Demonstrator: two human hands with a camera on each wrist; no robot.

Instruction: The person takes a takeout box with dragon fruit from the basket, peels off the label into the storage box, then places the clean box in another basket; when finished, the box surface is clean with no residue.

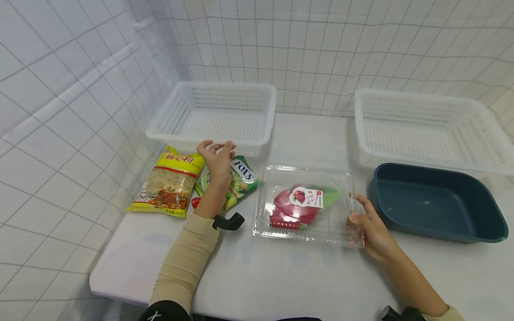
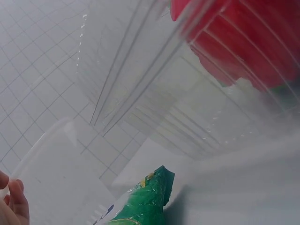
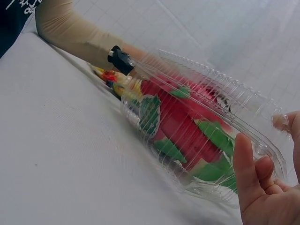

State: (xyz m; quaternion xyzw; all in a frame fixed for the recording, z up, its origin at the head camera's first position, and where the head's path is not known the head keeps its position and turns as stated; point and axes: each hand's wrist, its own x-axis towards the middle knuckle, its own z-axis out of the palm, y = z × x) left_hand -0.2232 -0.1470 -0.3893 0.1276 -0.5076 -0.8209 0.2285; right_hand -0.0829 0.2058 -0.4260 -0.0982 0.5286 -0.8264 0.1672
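Observation:
My right hand (image 1: 371, 229) grips the right end of a clear plastic clamshell box (image 1: 341, 174), thumb on the near side. Inside the box is a red and green dragon fruit (image 1: 295, 207), with a white label (image 1: 307, 197) showing on top. In the right wrist view, the box (image 3: 187, 173) is tilted, and my fingers (image 3: 248, 168) bend around its edge. My left hand (image 1: 217, 165) pinches the front rim of the left white basket (image 1: 261, 138) with bent fingers. Below that arm lies a green FOX'S candy bag (image 1: 242, 178), partly hidden by the wrist.
A yellow pasta bag (image 1: 168, 183) lies left of the candy bag, in front of the left basket. A second white basket (image 1: 421, 154) stands at the back right. A dark teal basin (image 1: 437, 209) sits in front of it. Gridded white cloth (image 1: 313, 58) hangs behind the table.

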